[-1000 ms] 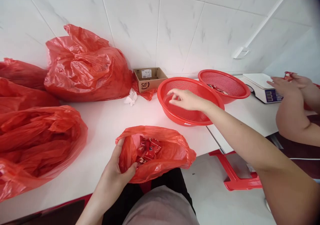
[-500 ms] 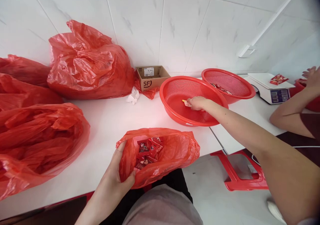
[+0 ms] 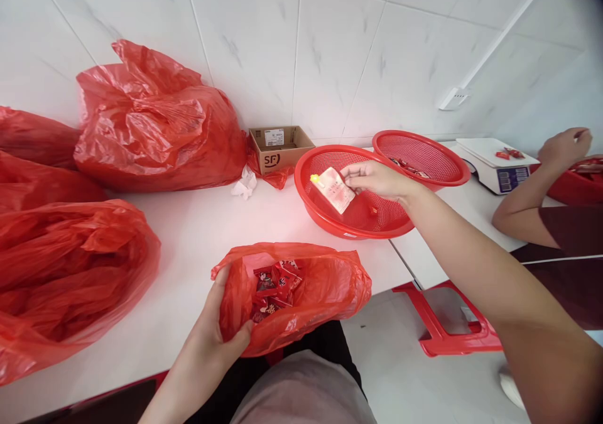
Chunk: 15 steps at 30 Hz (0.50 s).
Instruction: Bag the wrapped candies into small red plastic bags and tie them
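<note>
With my right fingers (image 3: 360, 175) closed on the edge of a pale flat packet (image 3: 336, 191), I have it lifted over the near red basket (image 3: 348, 228), just right of the frame's centre. My left fingers (image 3: 244, 336) grip the rim of a red plastic bag (image 3: 306, 328) at the lower centre, its mouth gaping over small red packets (image 3: 286, 279). I judge this to be the pick-up part, the packet clear of the basket floor (its yellow corner points up and left). Moving it calls for a firm pinch and clearance over the basket's rim, with the bag held steady. On the table (image 3: 188, 223), a cardboard box (image 3: 292, 157) stands behind, near upper centre.
</note>
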{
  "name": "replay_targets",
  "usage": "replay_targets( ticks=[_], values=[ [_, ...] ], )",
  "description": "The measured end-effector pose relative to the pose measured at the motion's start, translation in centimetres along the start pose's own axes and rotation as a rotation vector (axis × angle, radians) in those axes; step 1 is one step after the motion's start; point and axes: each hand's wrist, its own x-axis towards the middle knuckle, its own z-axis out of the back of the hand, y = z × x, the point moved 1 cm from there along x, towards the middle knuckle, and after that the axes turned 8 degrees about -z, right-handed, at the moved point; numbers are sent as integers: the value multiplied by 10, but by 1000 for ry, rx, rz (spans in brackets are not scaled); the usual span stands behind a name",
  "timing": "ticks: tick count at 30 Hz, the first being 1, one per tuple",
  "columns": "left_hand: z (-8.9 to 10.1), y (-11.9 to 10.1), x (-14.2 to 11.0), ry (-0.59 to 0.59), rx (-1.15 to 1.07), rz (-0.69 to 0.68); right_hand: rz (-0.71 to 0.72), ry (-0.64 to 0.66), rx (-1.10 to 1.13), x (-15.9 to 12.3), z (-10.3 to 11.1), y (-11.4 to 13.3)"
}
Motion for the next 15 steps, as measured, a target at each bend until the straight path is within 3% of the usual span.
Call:
replay_targets(
  ticks=[4, 7, 10, 12, 15],
  values=[
    [1, -3, 2, 14, -68, -4, 175, 159, -121, -29, -61, 43],
    [1, -4, 3, -3, -70, -8, 224, 133, -256, -39, -86, 57],
    [1, -5, 3, -3, -58, -12, 181, -38, -402, -25, -67, 45],
    [0, -5, 2, 0, -50, -18, 28, -142, -621, -7, -39, 22],
    [0, -5, 0, -27, -36, -29, -350, -47, -921, 16, 1, -28]
  ],
)
